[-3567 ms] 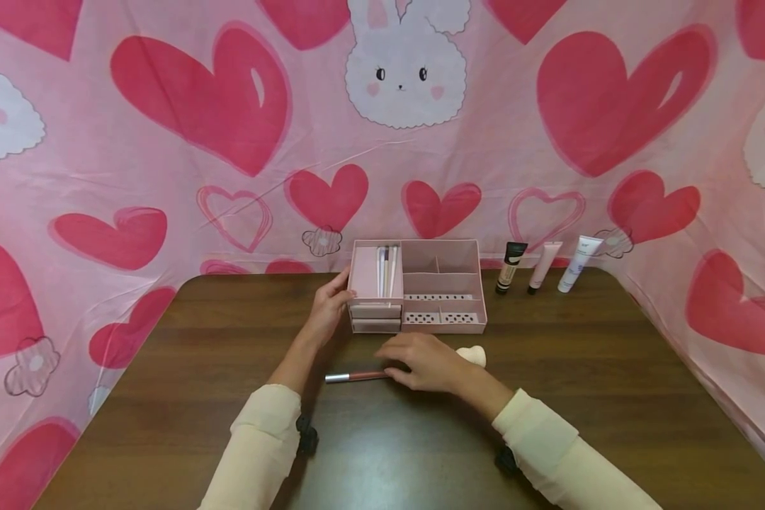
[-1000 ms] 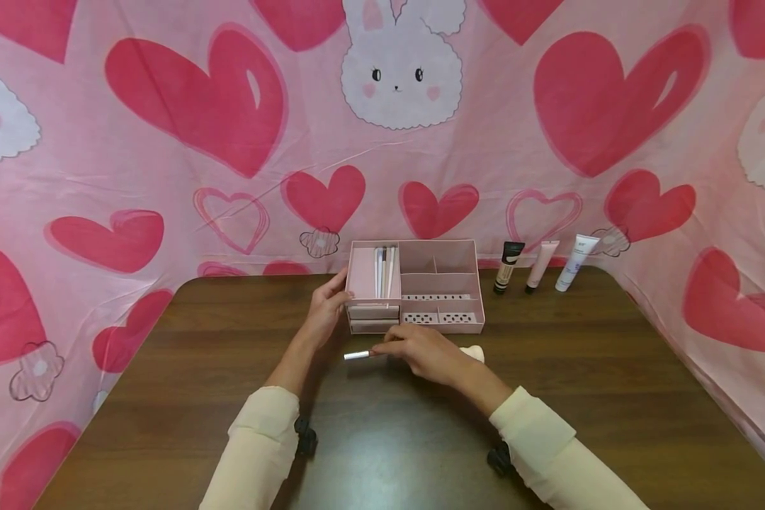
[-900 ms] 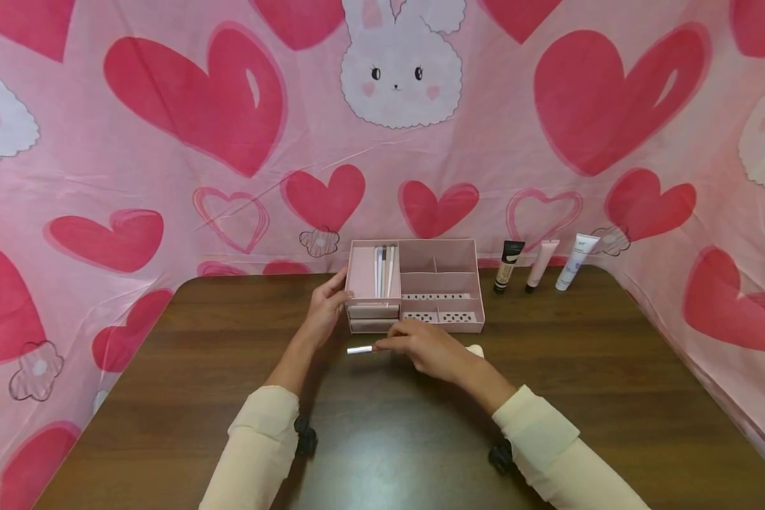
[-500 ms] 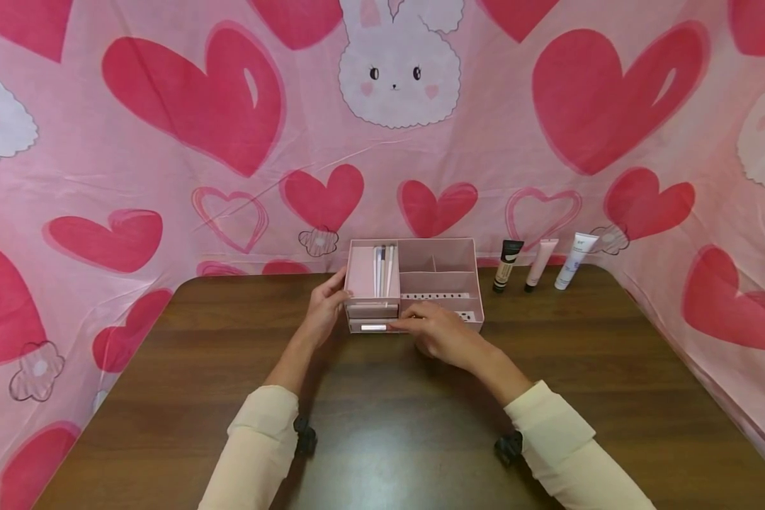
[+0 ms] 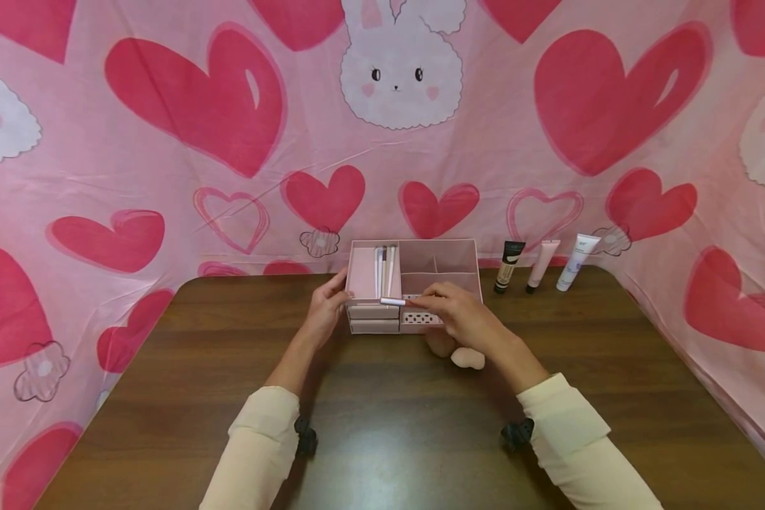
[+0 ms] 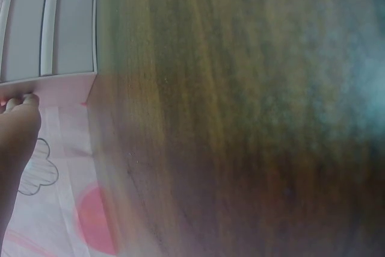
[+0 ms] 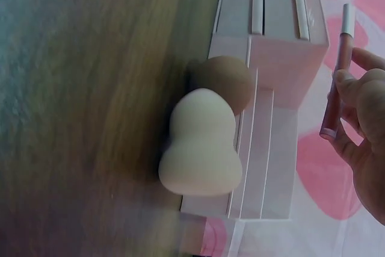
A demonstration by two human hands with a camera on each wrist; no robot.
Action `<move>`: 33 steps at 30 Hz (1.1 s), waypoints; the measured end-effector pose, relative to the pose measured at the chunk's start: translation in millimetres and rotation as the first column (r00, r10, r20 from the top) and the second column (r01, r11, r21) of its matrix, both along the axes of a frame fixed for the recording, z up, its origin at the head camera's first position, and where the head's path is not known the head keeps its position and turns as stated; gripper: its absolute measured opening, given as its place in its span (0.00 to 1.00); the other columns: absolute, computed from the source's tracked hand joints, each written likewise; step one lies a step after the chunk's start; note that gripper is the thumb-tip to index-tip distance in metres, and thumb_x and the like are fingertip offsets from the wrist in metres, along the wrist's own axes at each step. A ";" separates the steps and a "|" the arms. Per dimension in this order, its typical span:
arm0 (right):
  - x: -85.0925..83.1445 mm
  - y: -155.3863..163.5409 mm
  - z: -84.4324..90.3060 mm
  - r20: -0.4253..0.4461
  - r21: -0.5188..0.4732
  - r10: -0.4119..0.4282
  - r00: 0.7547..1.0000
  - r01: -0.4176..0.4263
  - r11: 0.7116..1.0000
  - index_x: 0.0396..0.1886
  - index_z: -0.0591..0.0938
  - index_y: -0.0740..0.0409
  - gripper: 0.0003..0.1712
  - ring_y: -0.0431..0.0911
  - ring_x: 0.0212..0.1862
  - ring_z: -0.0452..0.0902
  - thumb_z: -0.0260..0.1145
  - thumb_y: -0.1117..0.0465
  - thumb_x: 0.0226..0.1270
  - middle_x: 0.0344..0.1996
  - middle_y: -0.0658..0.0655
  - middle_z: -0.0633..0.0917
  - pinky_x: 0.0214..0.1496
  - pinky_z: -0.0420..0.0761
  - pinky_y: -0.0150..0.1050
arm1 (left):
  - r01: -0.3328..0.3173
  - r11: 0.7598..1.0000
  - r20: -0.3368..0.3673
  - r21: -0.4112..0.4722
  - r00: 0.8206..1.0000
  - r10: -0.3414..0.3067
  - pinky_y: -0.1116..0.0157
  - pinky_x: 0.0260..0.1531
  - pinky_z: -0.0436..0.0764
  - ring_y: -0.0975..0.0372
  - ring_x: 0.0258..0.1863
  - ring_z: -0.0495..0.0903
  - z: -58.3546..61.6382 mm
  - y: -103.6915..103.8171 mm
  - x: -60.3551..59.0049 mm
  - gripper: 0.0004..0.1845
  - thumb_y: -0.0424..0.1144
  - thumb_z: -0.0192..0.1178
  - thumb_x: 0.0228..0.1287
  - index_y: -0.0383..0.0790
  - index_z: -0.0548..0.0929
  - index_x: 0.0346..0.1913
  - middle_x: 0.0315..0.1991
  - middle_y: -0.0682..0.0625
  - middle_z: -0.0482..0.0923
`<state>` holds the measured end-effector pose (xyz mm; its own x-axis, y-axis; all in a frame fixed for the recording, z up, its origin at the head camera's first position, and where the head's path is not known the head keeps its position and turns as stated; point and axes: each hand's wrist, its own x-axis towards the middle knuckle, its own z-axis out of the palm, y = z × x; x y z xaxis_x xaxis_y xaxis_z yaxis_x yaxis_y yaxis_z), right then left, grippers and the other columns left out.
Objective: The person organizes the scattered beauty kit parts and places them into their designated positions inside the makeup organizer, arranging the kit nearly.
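Observation:
In the head view, my right hand (image 5: 462, 315) pinches a slim lip gloss tube (image 5: 392, 302) above the front of the pink makeup organizer (image 5: 362, 265). In the right wrist view the lip gloss (image 7: 337, 88) shows a reddish-brown body and a pale cap, held between thumb and fingers. My left hand (image 5: 325, 312) holds the organizer's left side, its thumb at the front upper corner. Several slender brushes (image 5: 384, 273) lie on the organizer's left top. Below my right hand, a brown makeup sponge (image 5: 440, 343) and a cream one (image 5: 468, 359) rest on the table.
Three tubes stand at the back right: a black-capped one (image 5: 508, 268), a pink one (image 5: 542, 266) and a white one (image 5: 576, 262). The organizer has two drawers (image 5: 375, 319) on the left and divided compartments on the right. A heart-patterned cloth (image 5: 229, 127) hangs behind the wooden table (image 5: 382, 439).
My right hand has picked the lip gloss off the table and carried it up and forward over the organizer's front, uncovering the two sponges. My left hand has stayed at the organizer's side.

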<state>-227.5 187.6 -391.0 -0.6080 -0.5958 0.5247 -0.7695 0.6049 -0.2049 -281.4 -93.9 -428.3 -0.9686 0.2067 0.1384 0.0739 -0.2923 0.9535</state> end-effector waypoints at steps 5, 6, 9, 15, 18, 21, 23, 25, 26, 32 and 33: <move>-6.8 7.9 0.4 0.007 -0.013 -0.021 1.000 0.022 1.000 0.58 0.86 0.53 0.29 0.49 0.49 0.82 0.71 0.78 0.57 0.46 0.55 0.86 0.52 0.84 0.46 | -0.004 1.000 -0.001 0.000 1.000 0.004 0.81 0.54 0.74 0.56 0.71 0.62 -0.7 0.3 -0.8 0.36 0.19 0.44 0.65 0.24 0.52 0.77 0.81 0.34 0.50; -8.6 9.4 -0.2 0.008 -0.015 -0.028 1.000 0.028 0.999 0.58 0.86 0.54 0.28 0.49 0.49 0.82 0.71 0.77 0.58 0.46 0.55 0.86 0.52 0.84 0.46 | -0.007 1.000 0.002 0.003 1.000 0.007 0.81 0.54 0.74 0.58 0.70 0.64 -1.0 0.3 -0.8 0.36 0.19 0.44 0.65 0.24 0.52 0.78 0.81 0.35 0.50; -13.4 13.5 -1.9 0.030 -0.025 -0.048 0.998 0.049 0.998 0.58 0.86 0.54 0.26 0.50 0.49 0.82 0.70 0.76 0.60 0.46 0.56 0.86 0.54 0.84 0.48 | -0.014 1.000 0.012 0.009 1.000 0.014 0.81 0.54 0.75 0.63 0.66 0.67 -1.9 0.3 -0.7 0.36 0.19 0.45 0.66 0.25 0.53 0.78 0.81 0.35 0.51; -25.3 19.9 -5.2 0.053 -0.017 -0.096 0.994 0.097 0.995 0.59 0.85 0.56 0.25 0.54 0.51 0.81 0.66 0.76 0.64 0.48 0.58 0.86 0.56 0.84 0.51 | -0.017 1.000 0.025 0.015 1.000 0.017 0.80 0.55 0.75 0.61 0.67 0.65 -1.6 0.5 -0.8 0.36 0.19 0.45 0.66 0.26 0.53 0.78 0.81 0.36 0.50; -30.6 22.4 -6.4 0.061 -0.013 -0.107 0.992 0.108 0.994 0.59 0.85 0.57 0.26 0.54 0.52 0.81 0.65 0.78 0.64 0.49 0.59 0.86 0.55 0.83 0.52 | -0.008 1.000 0.021 0.009 1.000 0.008 0.80 0.55 0.75 0.57 0.69 0.62 -0.4 0.4 -0.2 0.36 0.19 0.44 0.66 0.25 0.52 0.78 0.82 0.36 0.49; -34.5 23.7 -7.9 0.083 -0.002 -0.122 0.989 0.123 0.992 0.60 0.85 0.56 0.29 0.55 0.52 0.80 0.65 0.80 0.61 0.49 0.59 0.86 0.55 0.83 0.52 | 0.002 1.000 0.017 0.011 1.000 -0.002 0.79 0.55 0.75 0.53 0.71 0.60 -0.1 -0.1 0.1 0.36 0.19 0.43 0.65 0.25 0.51 0.78 0.82 0.36 0.48; -36.4 24.6 -8.7 0.102 0.008 -0.136 0.985 0.136 0.991 0.61 0.85 0.55 0.31 0.54 0.52 0.80 0.64 0.81 0.60 0.48 0.58 0.86 0.55 0.83 0.52 | 0.005 1.000 0.019 0.016 1.000 -0.006 0.80 0.55 0.75 0.52 0.72 0.58 0.0 -0.2 0.3 0.37 0.19 0.44 0.65 0.25 0.51 0.78 0.82 0.36 0.48; -38.1 25.8 -9.7 0.118 0.016 -0.150 0.982 0.149 0.989 0.61 0.84 0.55 0.32 0.54 0.52 0.79 0.64 0.82 0.59 0.48 0.58 0.85 0.56 0.83 0.52 | 0.006 1.000 0.024 0.016 1.000 -0.007 0.80 0.55 0.75 0.52 0.72 0.58 0.2 -0.3 0.5 0.37 0.19 0.44 0.66 0.26 0.52 0.78 0.82 0.36 0.48; -38.8 26.4 -10.1 0.126 0.016 -0.154 0.980 0.153 0.988 0.62 0.84 0.54 0.33 0.53 0.52 0.79 0.64 0.82 0.59 0.48 0.58 0.85 0.56 0.83 0.52 | 0.006 1.000 0.026 0.015 1.000 -0.006 0.79 0.56 0.75 0.52 0.73 0.58 0.5 -0.3 0.9 0.37 0.19 0.44 0.66 0.26 0.52 0.78 0.82 0.37 0.48; -45.7 28.0 -13.8 0.146 0.041 -0.162 0.976 0.157 0.987 0.63 0.83 0.52 0.33 0.53 0.51 0.79 0.66 0.80 0.59 0.48 0.57 0.85 0.56 0.83 0.52 | 0.009 0.999 0.025 0.035 1.000 -0.010 0.80 0.55 0.75 0.52 0.72 0.58 2.0 0.2 2.3 0.36 0.20 0.45 0.66 0.27 0.53 0.79 0.82 0.37 0.50; -47.1 28.1 -14.6 0.146 0.052 -0.164 0.976 0.158 0.986 0.63 0.83 0.52 0.33 0.53 0.51 0.79 0.67 0.79 0.60 0.48 0.57 0.85 0.56 0.83 0.52 | 0.011 0.999 0.024 0.039 1.000 -0.011 0.81 0.54 0.75 0.52 0.72 0.58 2.1 0.3 2.3 0.36 0.19 0.45 0.67 0.27 0.53 0.78 0.82 0.37 0.50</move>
<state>-274.6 215.7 -405.6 -0.7674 -0.5019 0.3989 -0.6237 0.7285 -0.2832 -279.1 -93.6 -426.2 -0.9694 0.2123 0.1233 0.0478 -0.3294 0.9430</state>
